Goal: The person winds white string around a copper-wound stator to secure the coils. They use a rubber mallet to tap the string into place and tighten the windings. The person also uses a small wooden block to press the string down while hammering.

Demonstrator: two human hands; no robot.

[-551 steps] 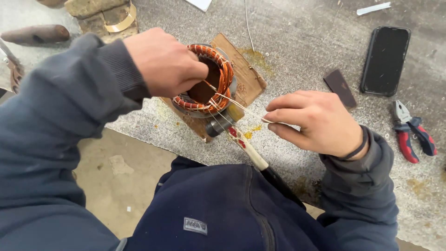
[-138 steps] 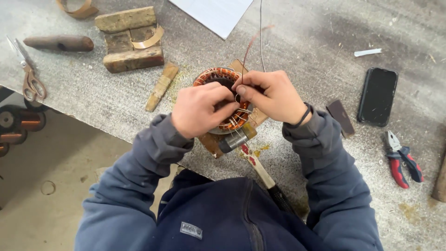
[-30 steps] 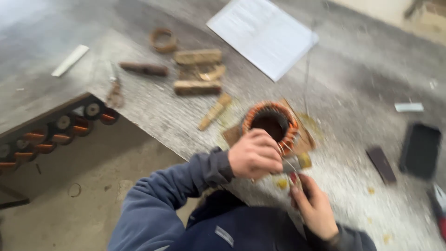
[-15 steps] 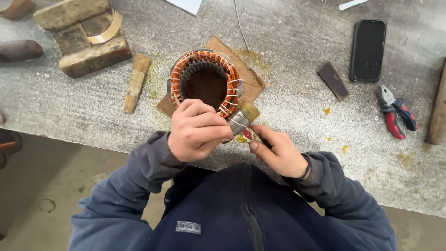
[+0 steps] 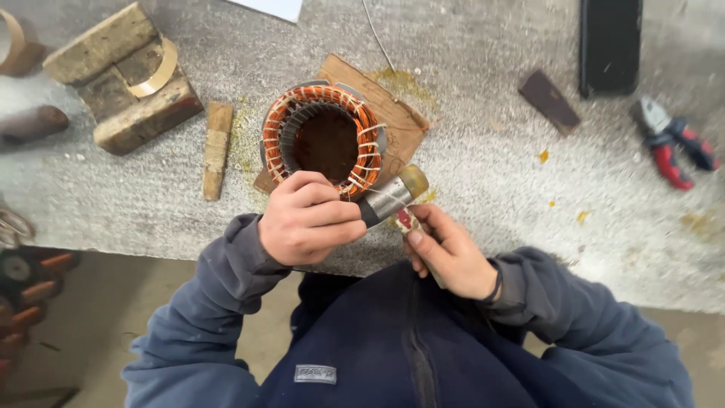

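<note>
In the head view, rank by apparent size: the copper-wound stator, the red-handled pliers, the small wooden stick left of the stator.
1. Copper-wound stator, clearly largest.
2. Wooden stick and red-handled pliers look about alike; the pliers are blurred, so I won't rank them.

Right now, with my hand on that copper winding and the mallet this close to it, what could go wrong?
Three risks, as judgements:
1. The left hand grips the rim of the stator winding beside the mallet head; a blow might catch the fingers.
2. A glancing strike could nick the copper wire or its white lacing.
3. The stator sits near the table edge on a cardboard scrap, so it could slide off.
</note>
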